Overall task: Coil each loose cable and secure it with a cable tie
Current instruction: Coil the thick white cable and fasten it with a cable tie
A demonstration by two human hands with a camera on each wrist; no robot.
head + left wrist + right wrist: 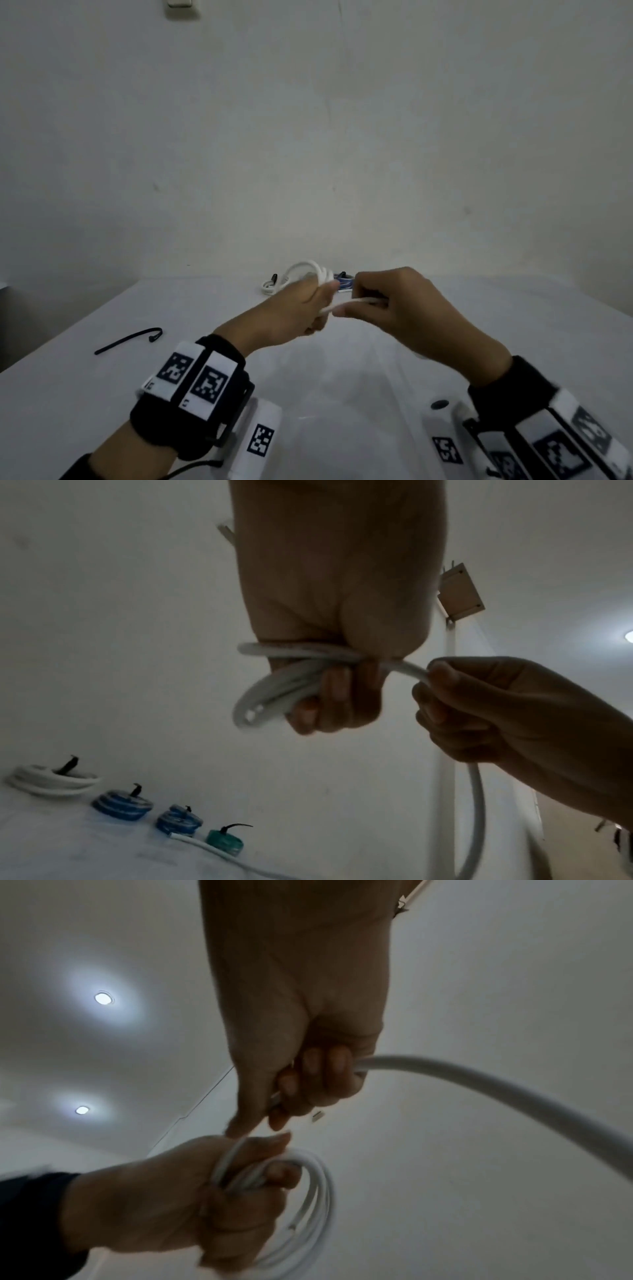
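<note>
Above the white table [342, 377] my left hand [308, 305] grips a coil of white cable [310, 270], its loops standing up past my fingers. The same coil [270, 693] shows in the left wrist view, and its rings [308, 1204] hang beside my fist in the right wrist view. Close to the right, my right hand [383, 305] pinches the free run of that cable [346, 303], which trails down from my fingers [479, 1085]. A loose black cable tie [130, 339] lies on the table at the left.
At the table's far edge sit tied coils: a white one [51, 779], two blue ones [121, 804] [178, 821] and a green one [224, 841], each with a black tie. The loose white cable end [205, 845] lies by them. A wall stands behind.
</note>
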